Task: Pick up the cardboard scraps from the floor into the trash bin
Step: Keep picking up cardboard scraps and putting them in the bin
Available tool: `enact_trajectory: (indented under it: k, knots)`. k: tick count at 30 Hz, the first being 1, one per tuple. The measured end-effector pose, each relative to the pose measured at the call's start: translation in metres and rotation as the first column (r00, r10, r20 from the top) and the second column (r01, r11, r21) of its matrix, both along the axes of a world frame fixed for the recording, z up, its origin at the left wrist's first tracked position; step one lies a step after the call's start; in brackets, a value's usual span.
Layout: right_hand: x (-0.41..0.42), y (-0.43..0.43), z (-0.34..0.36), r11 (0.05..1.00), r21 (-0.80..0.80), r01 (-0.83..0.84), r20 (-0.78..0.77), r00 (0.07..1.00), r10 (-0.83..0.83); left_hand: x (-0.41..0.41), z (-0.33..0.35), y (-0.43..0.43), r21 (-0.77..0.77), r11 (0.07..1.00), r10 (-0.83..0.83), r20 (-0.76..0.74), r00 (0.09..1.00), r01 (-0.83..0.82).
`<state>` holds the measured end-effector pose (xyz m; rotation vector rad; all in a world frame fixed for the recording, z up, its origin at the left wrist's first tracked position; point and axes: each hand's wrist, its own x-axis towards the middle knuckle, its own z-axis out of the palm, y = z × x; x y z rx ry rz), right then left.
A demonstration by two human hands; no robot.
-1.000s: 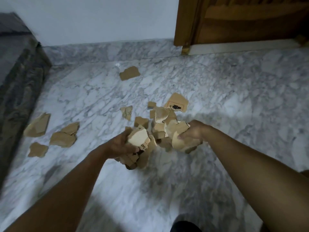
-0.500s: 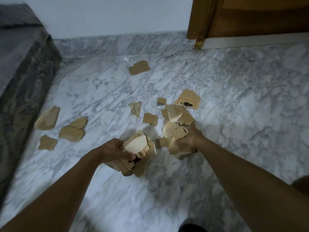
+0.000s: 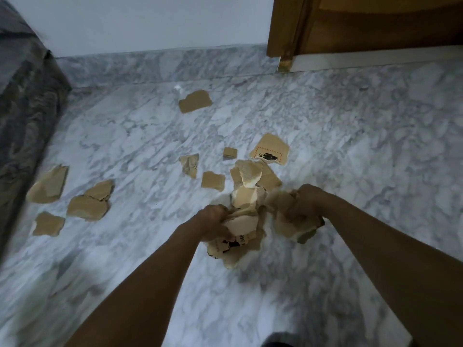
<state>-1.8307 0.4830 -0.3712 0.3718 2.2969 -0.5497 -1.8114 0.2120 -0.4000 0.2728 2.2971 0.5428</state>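
Note:
Torn brown cardboard scraps lie scattered on the marble floor (image 3: 350,146). My left hand (image 3: 213,222) grips a bundle of scraps (image 3: 240,242) with black print on one piece. My right hand (image 3: 304,204) grips another bunch of scraps (image 3: 292,227) just to the right; the two bundles nearly touch. A small heap of scraps (image 3: 253,176) sits on the floor just beyond my hands. A printed scrap (image 3: 271,150) lies behind the heap. No trash bin is in view.
Loose scraps lie at the left (image 3: 87,205), (image 3: 47,182), (image 3: 47,224), and one far scrap (image 3: 195,101) near the wall. A dark marble ledge (image 3: 22,116) runs along the left. A wooden door frame (image 3: 285,28) stands at the back right.
Both hands have drawn closer together, and each bundle has lifted slightly off the floor. The view has shifted a little to the left and back.

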Motion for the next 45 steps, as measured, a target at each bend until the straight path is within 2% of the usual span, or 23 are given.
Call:
enact_trajectory:
  k: [4, 8, 10, 14, 15, 18, 22, 25, 27, 30, 33, 36, 39, 41, 45]
  knots:
    - [-0.011, -0.005, 0.009, 0.938, -0.276, 0.209, -0.047, 0.972, -0.230, 0.002, -0.008, -0.016, -0.003, 0.994, 0.110, 0.046, 0.993, -0.110]
    - [-0.014, -0.049, 0.007, 0.840, -0.447, 0.309, 0.015, 0.941, -0.338, 0.005, 0.001, -0.054, 0.022, 0.965, 0.258, 0.101, 0.961, -0.262]
    - [-0.016, -0.078, -0.017, 0.851, -0.417, 0.319, -0.011, 0.934, -0.356, 0.003, 0.011, -0.074, 0.018, 0.956, 0.290, 0.128, 0.949, -0.294]
    - [-0.011, -0.119, -0.051, 0.938, -0.134, 0.319, -0.160, 0.927, -0.338, 0.000, 0.024, -0.108, -0.053, 0.948, 0.318, 0.158, 0.935, -0.313]
    - [-0.007, -0.121, -0.054, 0.945, -0.115, 0.305, -0.189, 0.928, -0.322, 0.000, 0.024, -0.114, -0.065, 0.949, 0.316, 0.151, 0.937, -0.309]
    - [-0.001, -0.120, -0.059, 0.945, -0.112, 0.309, -0.224, 0.918, -0.327, 0.000, 0.029, -0.119, -0.054, 0.942, 0.335, 0.130, 0.933, -0.331]
    - [0.002, -0.112, -0.043, 0.962, -0.204, 0.180, -0.310, 0.921, -0.238, -0.017, 0.043, -0.108, 0.022, 0.922, 0.383, 0.070, 0.921, -0.386]
    - [0.002, -0.107, -0.033, 0.946, -0.314, 0.078, -0.301, 0.937, -0.178, -0.039, 0.060, -0.094, 0.061, 0.921, 0.388, -0.036, 0.921, -0.385]
    - [-0.005, -0.104, -0.031, 0.930, -0.367, -0.026, -0.183, 0.982, -0.045, -0.057, 0.070, -0.087, 0.028, 0.930, 0.368, -0.070, 0.927, -0.367]
    - [-0.027, -0.087, -0.038, 0.936, -0.289, -0.202, 0.041, 0.974, 0.222, -0.083, 0.076, -0.084, -0.065, 0.951, 0.301, -0.031, 0.953, -0.303]
    - [-0.051, -0.050, -0.066, 0.964, -0.179, -0.197, 0.234, 0.943, 0.236, -0.096, 0.072, -0.080, -0.154, 0.976, 0.168, 0.078, 0.983, -0.154]
    - [-0.042, -0.042, -0.023, 0.936, -0.242, -0.257, 0.258, 0.913, 0.317, -0.100, 0.056, -0.061, -0.187, 0.979, -0.064, 0.105, 0.992, 0.083]
    - [-0.032, -0.035, -0.012, 0.948, -0.295, -0.122, 0.291, 0.933, 0.210, -0.109, 0.028, -0.039, -0.177, 0.948, -0.269, 0.010, 0.963, 0.266]
    - [-0.025, -0.029, -0.016, 0.947, -0.309, -0.086, 0.299, 0.936, 0.183, -0.116, 0.010, -0.029, -0.213, 0.918, -0.346, -0.023, 0.938, 0.333]
    - [-0.019, -0.020, -0.009, 0.951, -0.310, 0.001, 0.293, 0.952, 0.095, -0.122, -0.004, -0.025, -0.255, 0.918, -0.327, -0.051, 0.944, 0.305]
